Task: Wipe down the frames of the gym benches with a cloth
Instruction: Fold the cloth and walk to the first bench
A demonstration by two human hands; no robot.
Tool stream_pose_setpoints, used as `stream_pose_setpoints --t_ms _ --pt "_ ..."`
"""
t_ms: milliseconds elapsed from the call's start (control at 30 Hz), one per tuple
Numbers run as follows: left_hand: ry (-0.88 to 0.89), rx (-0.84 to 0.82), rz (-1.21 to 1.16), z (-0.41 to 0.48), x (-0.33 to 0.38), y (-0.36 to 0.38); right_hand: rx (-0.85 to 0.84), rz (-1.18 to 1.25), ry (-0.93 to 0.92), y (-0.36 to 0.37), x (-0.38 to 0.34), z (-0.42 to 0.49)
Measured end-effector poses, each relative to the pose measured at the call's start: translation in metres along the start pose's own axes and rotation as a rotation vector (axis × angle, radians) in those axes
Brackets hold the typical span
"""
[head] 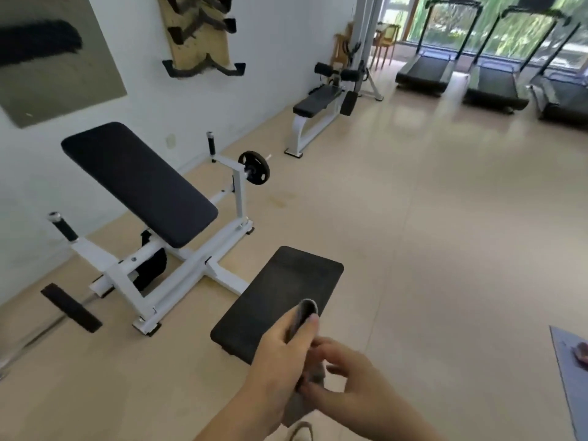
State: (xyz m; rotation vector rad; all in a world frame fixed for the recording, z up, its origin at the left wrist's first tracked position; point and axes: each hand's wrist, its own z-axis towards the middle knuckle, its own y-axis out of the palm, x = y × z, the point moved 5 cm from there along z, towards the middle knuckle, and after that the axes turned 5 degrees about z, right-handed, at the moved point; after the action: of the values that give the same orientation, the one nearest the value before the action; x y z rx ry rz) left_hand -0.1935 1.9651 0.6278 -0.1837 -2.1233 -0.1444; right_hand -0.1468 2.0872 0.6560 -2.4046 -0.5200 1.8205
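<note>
A grey cloth is pinched between both hands at the bottom centre. My left hand grips its upper fold, my right hand holds the lower part. Just beyond them is the black seat pad of the near bench. Its white frame runs left across the floor under a tilted black back pad. A second bench with a white frame stands farther along the wall. Both hands are above the floor, apart from either frame.
A weight plate sits on a bar beside the near bench. Treadmills line the windows at the back right. A blue mat lies at the right edge. A wooden rack hangs on the wall.
</note>
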Motion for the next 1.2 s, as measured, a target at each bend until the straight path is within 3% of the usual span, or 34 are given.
stream_pose_setpoints --t_ms 67,133,200,267,400,500,600,733,967,1067,1200 --pt "0.036 0.082 0.025 0.057 0.027 0.031 -0.029 0.033 0.055 -0.059 0.006 0.044" --pt "0.025 0.121 0.079 0.107 0.057 0.069 0.135 0.148 0.156 -0.129 0.017 0.081" --pt "0.045 0.081 0.129 0.148 0.093 0.119 0.299 0.208 0.241 -0.197 0.027 0.111" --pt "0.095 -0.003 0.109 0.183 0.134 0.176 0.354 0.348 0.302 -0.262 0.034 0.138" --pt "0.15 -0.104 0.142 0.265 0.203 0.284 0.379 0.644 0.271 -0.387 0.049 0.199" --pt "0.298 -0.051 0.268 0.332 0.232 0.341 0.45 0.601 0.195 -0.472 0.064 0.248" --pt "0.357 0.065 0.23 0.395 0.248 0.38 0.374 0.545 0.091 -0.552 0.066 0.311" --pt "0.255 0.174 0.071 0.467 0.269 0.397 0.128 0.51 0.03 -0.613 0.051 0.404" --pt "0.199 0.133 -0.168 0.621 0.326 0.349 -0.215 0.26 0.043 -0.646 0.009 0.607" --pt "0.141 0.165 -0.22 0.692 0.357 0.33 -0.259 0.173 0.057 -0.658 -0.011 0.697" --pt "0.081 0.147 -0.376 0.774 0.412 0.312 -0.188 0.076 0.037 -0.679 -0.037 0.807"
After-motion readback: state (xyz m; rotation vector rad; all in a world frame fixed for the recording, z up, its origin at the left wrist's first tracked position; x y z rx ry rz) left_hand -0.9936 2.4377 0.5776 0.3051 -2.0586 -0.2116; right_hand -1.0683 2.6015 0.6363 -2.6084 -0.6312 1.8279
